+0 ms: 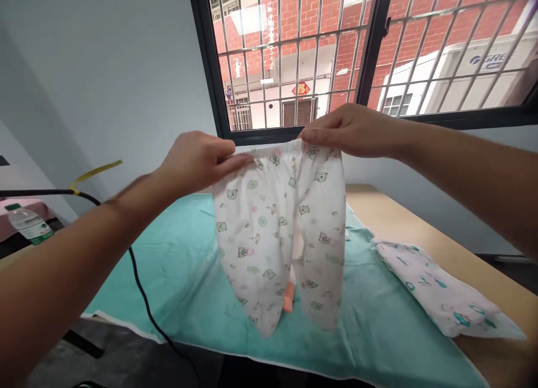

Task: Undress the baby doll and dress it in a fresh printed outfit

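A small pair of white baby trousers [277, 236] with a green and pink animal print hangs in the air above the table, legs down. My left hand [197, 161] pinches the left end of its waistband, fingers closed. My right hand [348, 131] pinches the right end, fingers closed too. The waistband is stretched level between them. Something small and orange [289, 298] shows behind the trouser legs, mostly hidden.
A teal cloth [176, 264] covers the wooden table [399, 220]. A folded white printed garment [437, 290] lies at the right. A black cable [140, 287] crosses the cloth's left edge. A water bottle [28, 224] stands far left. A barred window [357, 51] is behind.
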Action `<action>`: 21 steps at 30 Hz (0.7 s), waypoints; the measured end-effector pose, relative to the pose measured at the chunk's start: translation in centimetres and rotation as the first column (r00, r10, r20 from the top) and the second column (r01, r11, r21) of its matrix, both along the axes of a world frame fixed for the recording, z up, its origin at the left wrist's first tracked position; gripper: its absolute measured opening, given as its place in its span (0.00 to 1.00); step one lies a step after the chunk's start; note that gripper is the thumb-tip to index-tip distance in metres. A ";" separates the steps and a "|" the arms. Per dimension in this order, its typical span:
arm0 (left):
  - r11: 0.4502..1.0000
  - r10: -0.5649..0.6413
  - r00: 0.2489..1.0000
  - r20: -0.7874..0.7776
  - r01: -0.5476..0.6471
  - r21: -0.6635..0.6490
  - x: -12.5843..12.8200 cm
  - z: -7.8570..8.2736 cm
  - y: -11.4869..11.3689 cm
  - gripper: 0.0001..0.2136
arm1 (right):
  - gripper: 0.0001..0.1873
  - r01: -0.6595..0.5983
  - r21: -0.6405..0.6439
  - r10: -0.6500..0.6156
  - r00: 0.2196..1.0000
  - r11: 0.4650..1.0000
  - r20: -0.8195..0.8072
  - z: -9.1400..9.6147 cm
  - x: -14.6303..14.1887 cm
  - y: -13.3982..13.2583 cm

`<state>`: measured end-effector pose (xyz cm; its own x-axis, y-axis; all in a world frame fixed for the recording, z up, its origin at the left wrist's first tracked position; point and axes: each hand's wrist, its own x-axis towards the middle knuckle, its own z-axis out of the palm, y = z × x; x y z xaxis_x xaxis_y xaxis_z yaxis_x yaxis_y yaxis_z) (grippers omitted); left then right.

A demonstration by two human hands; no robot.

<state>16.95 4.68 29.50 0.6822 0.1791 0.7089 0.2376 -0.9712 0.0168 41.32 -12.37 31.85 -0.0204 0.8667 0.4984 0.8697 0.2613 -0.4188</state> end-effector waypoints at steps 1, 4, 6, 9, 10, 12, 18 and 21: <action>1.000 0.006 0.997 0.080 -0.005 -0.012 0.2 0.3 0.2 0.24 | 0.25 0.055 0.010 -0.055 0.998 0.998 0.036 0.4 0.2 0.3; 0.982 0.008 0.948 0.317 0.052 -0.180 0.8 0.9 0.6 0.19 | 0.29 0.103 0.122 -0.110 0.992 0.987 0.054 0.7 0.0 1.0; 0.932 -0.016 0.907 0.420 0.166 -0.322 1.2 0.5 0.6 0.16 | 0.29 0.078 0.185 -0.077 0.997 0.980 -0.010 0.2 -0.4 1.2; 0.809 -0.095 0.865 0.493 0.356 -0.468 2.1 -0.8 0.6 0.12 | 0.26 0.022 0.256 -0.003 0.997 0.966 -0.072 -1.0 -0.3 1.6; 0.763 -0.122 0.849 0.514 0.411 -0.499 2.5 -1.3 0.7 0.12 | 0.24 0.013 0.282 0.014 0.995 0.959 -0.094 -1.4 -0.1 1.8; 0.681 -0.155 0.823 0.546 0.490 -0.545 3.4 -2.2 1.1 0.11 | 0.22 0.024 0.295 0.015 0.992 0.955 -0.127 -2.3 0.7 2.4; 0.486 -0.204 0.784 0.586 0.600 -0.635 5.3 -3.2 3.3 0.12 | 0.21 0.053 0.247 0.013 0.966 0.968 -0.259 -4.9 2.2 3.4; 0.442 -0.182 0.786 0.591 0.602 -0.665 5.8 -3.7 4.1 0.13 | 0.23 -0.035 0.113 0.060 0.970 0.993 -0.235 -5.1 1.6 3.0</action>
<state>22.73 8.73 25.80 0.5447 0.5782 0.6075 -0.4003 -0.4572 0.7942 42.92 -9.36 26.73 0.0698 0.8088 0.5840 0.7343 0.3546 -0.5789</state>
